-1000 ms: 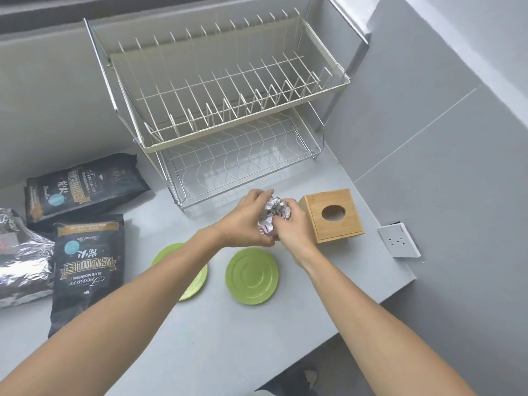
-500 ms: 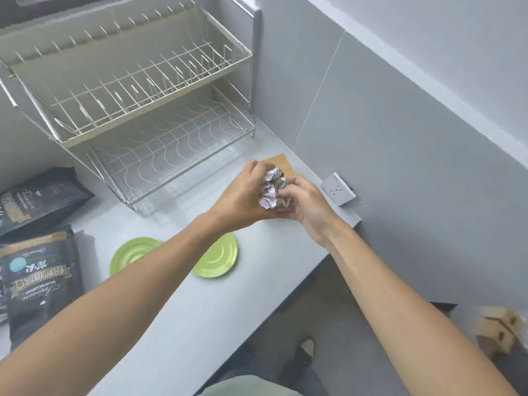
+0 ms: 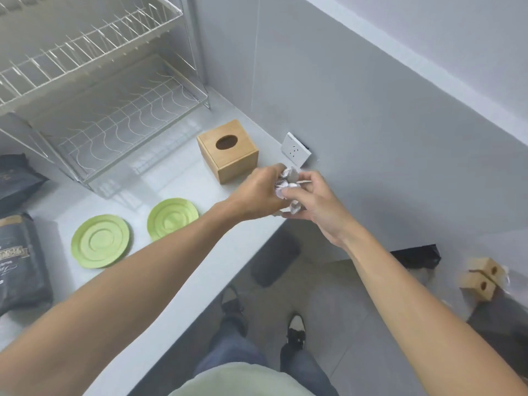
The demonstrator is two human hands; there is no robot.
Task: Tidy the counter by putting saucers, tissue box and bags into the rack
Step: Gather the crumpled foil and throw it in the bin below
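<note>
the rack (image 3: 94, 90) is sitting empty while the two dark bags (image 3: 20, 261), tissue box (image 3: 228, 151) and both green saucers (image 3: 101, 240) are lying untouched on the counter (image 3: 177, 281). the left hand (image 3: 257, 195) and right hand (image 3: 317, 204), having drifted right past the counter edge, are pinching a crumpled foil ball (image 3: 287, 185), fingers curled around it, so tidying is not starting.
</note>
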